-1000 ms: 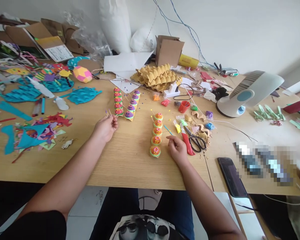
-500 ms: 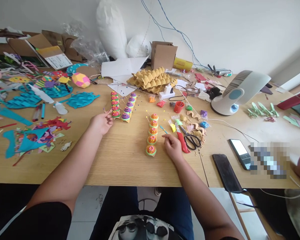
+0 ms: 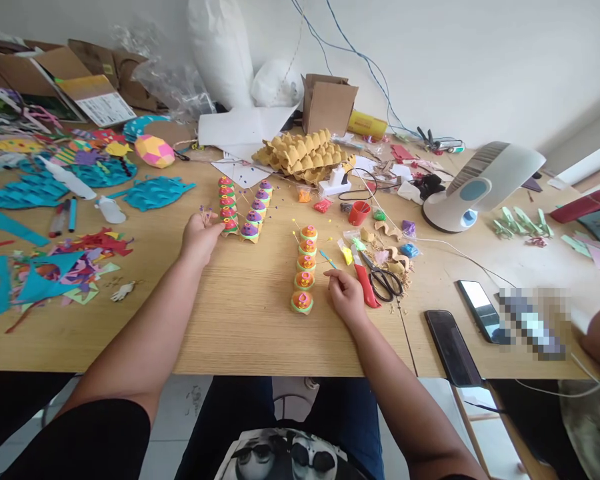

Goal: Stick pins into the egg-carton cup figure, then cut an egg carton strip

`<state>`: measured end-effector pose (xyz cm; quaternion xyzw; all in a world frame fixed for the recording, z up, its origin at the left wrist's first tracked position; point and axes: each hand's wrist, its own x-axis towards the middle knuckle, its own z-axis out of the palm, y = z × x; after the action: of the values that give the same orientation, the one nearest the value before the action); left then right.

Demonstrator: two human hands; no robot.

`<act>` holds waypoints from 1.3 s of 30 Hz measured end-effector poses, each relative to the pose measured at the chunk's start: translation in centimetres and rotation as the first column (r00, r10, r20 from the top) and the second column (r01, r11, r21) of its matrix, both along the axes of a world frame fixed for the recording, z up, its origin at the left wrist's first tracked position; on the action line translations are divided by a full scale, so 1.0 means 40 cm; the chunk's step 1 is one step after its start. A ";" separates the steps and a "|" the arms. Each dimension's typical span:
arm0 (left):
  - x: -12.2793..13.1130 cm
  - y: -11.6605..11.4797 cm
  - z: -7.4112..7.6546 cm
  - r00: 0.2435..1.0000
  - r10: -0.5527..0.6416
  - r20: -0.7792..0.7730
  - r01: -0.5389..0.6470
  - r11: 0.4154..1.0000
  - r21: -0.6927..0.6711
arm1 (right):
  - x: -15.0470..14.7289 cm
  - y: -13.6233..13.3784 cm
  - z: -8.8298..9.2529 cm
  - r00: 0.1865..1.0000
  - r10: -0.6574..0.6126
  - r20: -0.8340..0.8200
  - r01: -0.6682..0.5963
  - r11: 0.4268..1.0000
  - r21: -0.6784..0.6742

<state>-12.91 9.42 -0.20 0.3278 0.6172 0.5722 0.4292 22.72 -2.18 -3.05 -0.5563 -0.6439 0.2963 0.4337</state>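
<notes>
My left hand (image 3: 199, 240) is reaching forward, its grip holding several purple-tipped sticks (image 3: 205, 211) beside one five-cup red row (image 3: 228, 201), with one five-cup purple row (image 3: 254, 217) and one five-cup orange row (image 3: 307, 263) following, while my right hand (image 3: 347, 297) is resting half-curled, its hold unclear.
</notes>
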 end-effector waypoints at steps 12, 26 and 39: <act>-0.035 0.001 -0.034 0.647 -0.039 -0.762 -0.031 0.997 -0.077 | 0.000 -0.001 0.000 1.000 0.006 -0.008 -0.007 0.999 -0.043; -0.060 -0.013 -0.017 0.539 -0.061 -0.840 -0.140 0.977 -0.161 | -0.004 -0.005 0.011 1.000 0.002 -0.004 -0.002 0.998 -0.061; 0.029 -0.045 0.011 0.198 -0.205 -0.959 0.082 0.978 -0.192 | -0.004 -0.006 0.016 1.000 0.000 -0.014 -0.001 0.998 -0.064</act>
<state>-11.76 7.63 0.25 0.6480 0.7431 0.1666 0.0140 22.54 -2.42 -2.43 -0.5678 -0.6312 0.3206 0.4200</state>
